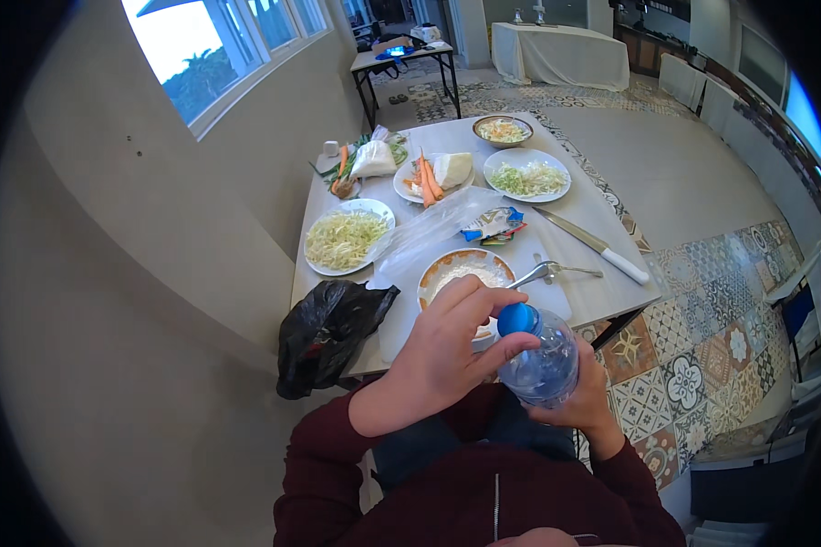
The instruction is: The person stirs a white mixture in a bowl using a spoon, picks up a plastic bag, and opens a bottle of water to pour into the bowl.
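Observation:
A clear plastic water bottle is held upright in front of my chest, over the table's near edge. My right hand is wrapped round its side. The thumb and index finger of my left hand are closed about the blue bottle cap at the top. Behind my left hand, and partly hidden by it, stands a bowl with an orange-patterned rim and white powder inside. A metal spoon and a fork lie by the bowl's right side.
Around the bowl are a plate of shredded cabbage, a plate with carrots, another shredded-vegetable plate, and a far bowl. A large white-handled knife lies right. A black plastic bag hangs over the left edge.

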Motion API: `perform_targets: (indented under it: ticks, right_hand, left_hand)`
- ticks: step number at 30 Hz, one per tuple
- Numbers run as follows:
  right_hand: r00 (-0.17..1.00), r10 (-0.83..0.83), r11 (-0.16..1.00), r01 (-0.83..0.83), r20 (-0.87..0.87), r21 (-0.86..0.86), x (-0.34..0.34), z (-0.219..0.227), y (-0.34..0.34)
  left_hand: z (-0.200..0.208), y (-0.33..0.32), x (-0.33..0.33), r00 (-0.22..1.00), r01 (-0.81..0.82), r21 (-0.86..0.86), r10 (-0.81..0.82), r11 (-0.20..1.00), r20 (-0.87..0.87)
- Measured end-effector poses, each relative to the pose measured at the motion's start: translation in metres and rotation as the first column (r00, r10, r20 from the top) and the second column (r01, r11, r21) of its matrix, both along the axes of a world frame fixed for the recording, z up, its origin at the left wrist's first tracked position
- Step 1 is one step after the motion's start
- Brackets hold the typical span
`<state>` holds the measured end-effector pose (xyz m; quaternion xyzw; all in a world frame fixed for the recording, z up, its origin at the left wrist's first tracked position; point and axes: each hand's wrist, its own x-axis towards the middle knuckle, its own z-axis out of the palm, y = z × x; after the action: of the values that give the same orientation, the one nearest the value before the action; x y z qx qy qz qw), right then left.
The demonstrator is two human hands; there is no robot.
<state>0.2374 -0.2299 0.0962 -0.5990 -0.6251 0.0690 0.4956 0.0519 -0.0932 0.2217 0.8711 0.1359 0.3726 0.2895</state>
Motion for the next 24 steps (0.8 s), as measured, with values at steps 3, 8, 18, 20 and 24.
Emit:
perform_targets:
  ticks: [3,8,18,20,24]
  right_hand:
    - [0.999,-0.041,0.999,0.041,0.016,-0.008,0.004,-0.005,-0.006]
    - [0.994,-0.107,0.990,0.107,-0.002,0.088,0.013,-0.010,-0.013]
    - [0.842,0.224,0.949,-0.303,-0.491,-0.086,0.047,0.011,-0.047]
    - [0.730,0.275,0.917,-0.395,-0.626,-0.058,0.049,0.012,-0.049]
    - [0.630,0.308,0.870,-0.490,-0.713,-0.058,0.061,0.006,-0.059]
  left_hand:
    - [0.016,0.001,0.005,0.992,-0.012,0.001,0.012,1.000,-0.123]
    - [0.026,0.010,0.029,0.962,0.245,0.122,-0.225,0.962,-0.157]
    - [0.044,-0.009,0.074,0.775,0.632,0.190,-0.611,0.752,-0.160]
    - [0.046,-0.009,0.081,0.714,0.699,0.157,-0.667,0.698,-0.212]
    - [0.049,-0.011,0.092,0.600,0.800,0.146,-0.782,0.582,-0.170]
